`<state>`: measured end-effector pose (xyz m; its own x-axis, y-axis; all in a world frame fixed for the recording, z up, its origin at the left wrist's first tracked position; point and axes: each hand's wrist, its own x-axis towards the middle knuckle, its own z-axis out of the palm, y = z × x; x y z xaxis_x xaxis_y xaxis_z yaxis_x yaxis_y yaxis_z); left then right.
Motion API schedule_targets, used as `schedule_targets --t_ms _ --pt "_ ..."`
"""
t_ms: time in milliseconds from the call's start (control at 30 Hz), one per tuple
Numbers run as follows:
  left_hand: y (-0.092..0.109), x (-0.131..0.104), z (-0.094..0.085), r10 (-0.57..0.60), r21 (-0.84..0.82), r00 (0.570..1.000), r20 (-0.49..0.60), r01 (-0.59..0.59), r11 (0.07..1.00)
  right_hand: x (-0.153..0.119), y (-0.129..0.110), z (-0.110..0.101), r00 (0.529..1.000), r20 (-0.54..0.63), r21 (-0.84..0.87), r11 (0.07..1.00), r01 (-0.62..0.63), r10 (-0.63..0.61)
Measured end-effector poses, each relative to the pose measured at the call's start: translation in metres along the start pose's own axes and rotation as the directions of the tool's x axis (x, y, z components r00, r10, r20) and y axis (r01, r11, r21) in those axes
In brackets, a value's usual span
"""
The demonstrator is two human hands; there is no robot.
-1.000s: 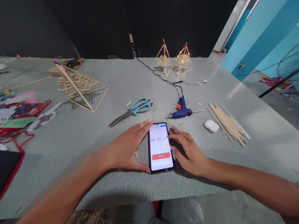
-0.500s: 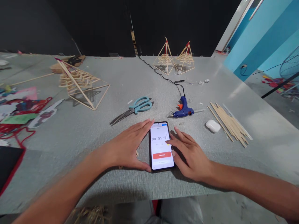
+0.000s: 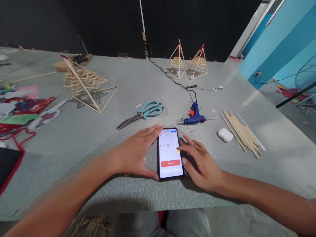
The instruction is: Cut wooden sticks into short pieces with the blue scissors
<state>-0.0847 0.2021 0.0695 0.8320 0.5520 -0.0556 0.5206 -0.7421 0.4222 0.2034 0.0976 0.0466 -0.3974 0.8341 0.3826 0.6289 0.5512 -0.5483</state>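
Observation:
A smartphone [image 3: 170, 171] lies face up on the table near its front edge, its lit screen showing a timer and a red button. Along the phone's left side rests my left hand [image 3: 134, 153], thumb at the lower corner and fingertips at the upper one, spread apart. My right hand [image 3: 203, 164] is at the right side, fingers apart, with the index fingertip over the screen's right part. Beyond the hands lie scissors with light blue handles [image 3: 151, 110] and a blue glue gun [image 3: 195, 117]. A small wooden piece is partly hidden under my left hand.
Wooden sticks [image 3: 243, 133] and a white earbud case [image 3: 225, 135] lie at right. A stick pyramid frame [image 3: 86, 85] stands at left, two more frames [image 3: 178, 62] at the back. Colourful paper scraps [image 3: 19, 118] cover the left edge. The glue gun's cord [image 3: 170, 77] runs backward.
The camera view has shifted slightly. Both hands stay beside the phone, with my right index fingertip nearly in the same place over the screen.

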Motion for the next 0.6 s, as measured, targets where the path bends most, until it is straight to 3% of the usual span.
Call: schedule_targets --t_ms 600 --pt "-0.0007 -0.0017 0.0010 0.020 -0.017 1.000 0.023 -0.019 1.000 -0.0010 0.0036 0.0007 0.999 0.015 0.042 0.998 -0.039 0.039"
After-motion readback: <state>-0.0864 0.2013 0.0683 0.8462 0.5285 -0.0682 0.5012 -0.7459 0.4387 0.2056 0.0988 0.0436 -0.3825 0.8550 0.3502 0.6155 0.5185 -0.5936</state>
